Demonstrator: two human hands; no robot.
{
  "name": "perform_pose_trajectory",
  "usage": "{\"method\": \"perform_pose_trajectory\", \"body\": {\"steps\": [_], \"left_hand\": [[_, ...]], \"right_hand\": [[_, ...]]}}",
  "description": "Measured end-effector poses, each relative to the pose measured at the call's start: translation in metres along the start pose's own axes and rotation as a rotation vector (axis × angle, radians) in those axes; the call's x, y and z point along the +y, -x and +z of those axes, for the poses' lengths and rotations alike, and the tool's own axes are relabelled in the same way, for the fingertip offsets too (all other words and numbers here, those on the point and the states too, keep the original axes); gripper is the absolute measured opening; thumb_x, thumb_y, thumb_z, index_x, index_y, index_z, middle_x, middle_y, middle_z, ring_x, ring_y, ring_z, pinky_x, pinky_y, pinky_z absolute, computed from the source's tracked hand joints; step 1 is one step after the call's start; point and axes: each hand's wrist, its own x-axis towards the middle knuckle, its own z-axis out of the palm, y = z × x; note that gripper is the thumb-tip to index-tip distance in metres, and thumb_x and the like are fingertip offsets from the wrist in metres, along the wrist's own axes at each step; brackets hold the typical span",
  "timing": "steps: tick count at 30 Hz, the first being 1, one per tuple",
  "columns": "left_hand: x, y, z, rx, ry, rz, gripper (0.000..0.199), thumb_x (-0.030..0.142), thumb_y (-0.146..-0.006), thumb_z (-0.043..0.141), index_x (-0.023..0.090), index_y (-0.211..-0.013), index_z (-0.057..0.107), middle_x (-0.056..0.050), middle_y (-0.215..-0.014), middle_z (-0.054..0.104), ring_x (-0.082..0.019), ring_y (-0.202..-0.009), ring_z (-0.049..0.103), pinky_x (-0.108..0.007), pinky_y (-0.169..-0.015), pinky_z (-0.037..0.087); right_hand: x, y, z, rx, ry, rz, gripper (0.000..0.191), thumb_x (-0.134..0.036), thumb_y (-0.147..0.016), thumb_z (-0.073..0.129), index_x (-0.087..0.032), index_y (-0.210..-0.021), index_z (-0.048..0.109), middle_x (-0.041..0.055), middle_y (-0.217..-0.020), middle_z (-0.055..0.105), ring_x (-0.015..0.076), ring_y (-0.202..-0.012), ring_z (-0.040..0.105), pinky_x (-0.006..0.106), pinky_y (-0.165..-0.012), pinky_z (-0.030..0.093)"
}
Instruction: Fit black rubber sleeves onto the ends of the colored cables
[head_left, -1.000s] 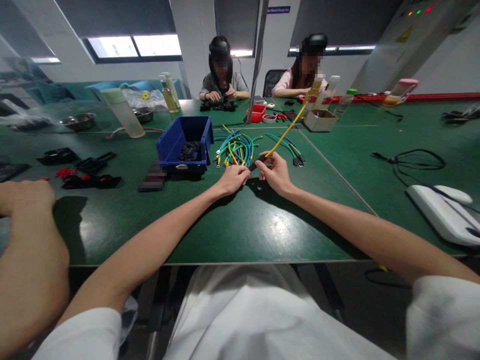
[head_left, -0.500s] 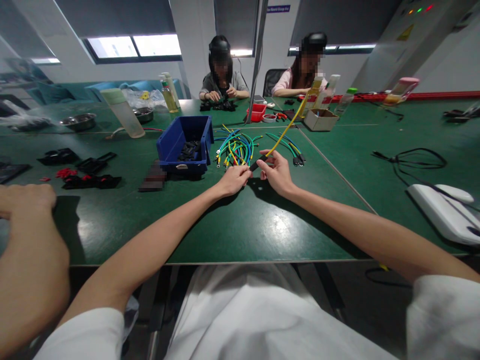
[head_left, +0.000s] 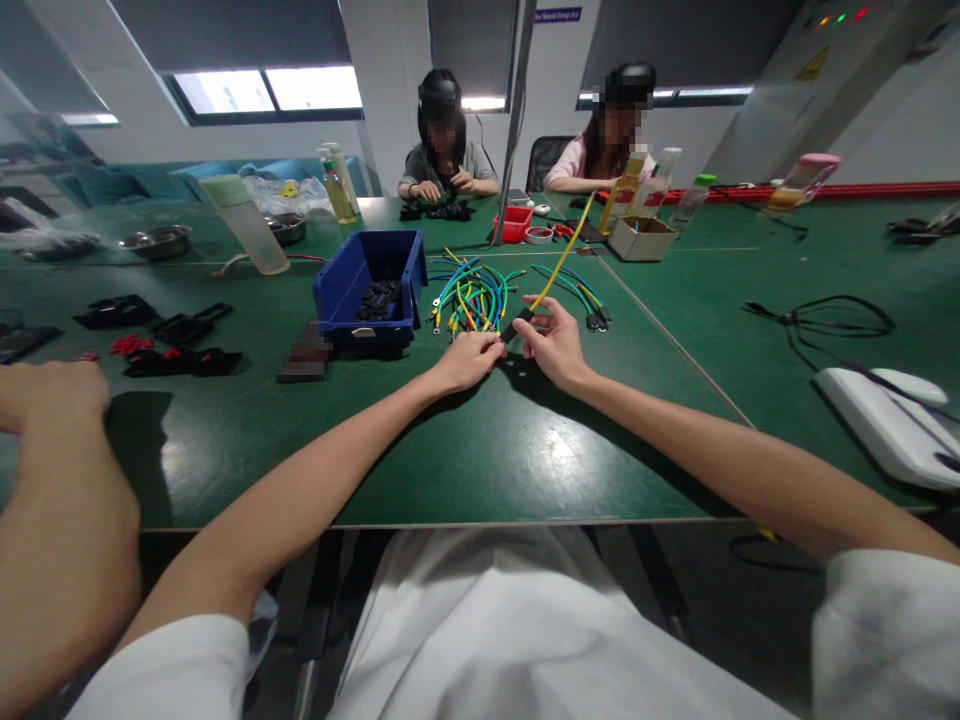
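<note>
Over the green table (head_left: 645, 370), my left hand (head_left: 470, 361) pinches the lower end of a black sleeve (head_left: 517, 324). My right hand (head_left: 553, 345) has its fingers closed round the sleeve's upper end, where a yellow cable (head_left: 564, 252) comes out and rises toward the back right. Just beyond my hands lies a pile of blue, green and yellow cables (head_left: 472, 290). A smaller cable bundle (head_left: 598, 318) with black ends rests to the right. The blue bin (head_left: 405, 290), left of the pile, holds black parts (head_left: 379, 299).
Another person's arm (head_left: 64, 500) reaches in at the left edge, near black and red parts (head_left: 184, 362). A white device (head_left: 885, 425) with cords is at the right. Bottles, a small box (head_left: 641, 240) and two seated people are at the back.
The yellow cable's free end has swung slightly left and down. The black sleeve and both my hands are almost where they were.
</note>
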Motion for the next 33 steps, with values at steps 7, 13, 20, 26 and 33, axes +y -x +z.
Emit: {"method": "perform_pose_trajectory", "body": {"steps": [7,13,20,26,33], "left_hand": [[0.004,0.002,0.001,0.062,-0.038,-0.011,0.033,0.033,-0.09,0.048,0.015,-0.064,0.057,0.001,-0.057,0.055,-0.011,-0.056,0.047,-0.023,-0.055,0.031],[0.003,0.002,0.001,0.106,-0.032,0.014,0.035,0.037,-0.092,0.047,0.015,-0.066,0.056,0.0,-0.061,0.058,-0.011,-0.058,0.048,-0.023,-0.056,0.034],[0.003,0.003,0.003,0.166,-0.086,-0.007,0.035,0.039,-0.092,0.047,0.016,-0.068,0.057,-0.001,-0.063,0.059,-0.011,-0.059,0.051,-0.023,-0.057,0.035],[0.0,0.003,0.005,0.226,-0.129,0.014,0.034,0.039,-0.091,0.047,0.016,-0.067,0.057,0.0,-0.063,0.058,-0.011,-0.058,0.049,-0.023,-0.057,0.033],[0.002,0.005,-0.001,0.255,-0.336,0.077,0.031,0.035,-0.092,0.045,0.017,-0.071,0.059,-0.001,-0.065,0.061,-0.012,-0.057,0.051,-0.026,-0.056,0.03]], "right_hand": [[0.002,-0.001,0.0,-0.008,-0.007,0.003,0.041,-0.042,-0.074,0.072,-0.022,-0.105,0.053,-0.0063,-0.061,0.057,0.008,-0.038,0.048,0.022,-0.036,0.035],[0.006,-0.003,0.0,-0.002,-0.031,0.023,0.042,-0.045,-0.072,0.073,-0.023,-0.099,0.05,-0.0083,-0.058,0.053,0.0072,-0.037,0.046,0.021,-0.036,0.033],[0.01,-0.005,0.0,-0.004,-0.11,0.036,0.041,-0.043,-0.07,0.076,-0.023,-0.095,0.05,-0.0088,-0.056,0.054,0.0066,-0.036,0.044,0.02,-0.035,0.03],[0.01,-0.005,0.0,-0.032,-0.149,0.056,0.045,-0.045,-0.067,0.078,-0.022,-0.094,0.05,-0.0098,-0.054,0.052,0.0063,-0.037,0.044,0.019,-0.037,0.032],[0.007,-0.003,0.0,-0.078,-0.195,0.083,0.045,-0.045,-0.067,0.079,-0.022,-0.095,0.051,-0.0105,-0.052,0.052,0.007,-0.038,0.048,0.019,-0.039,0.037]]}}
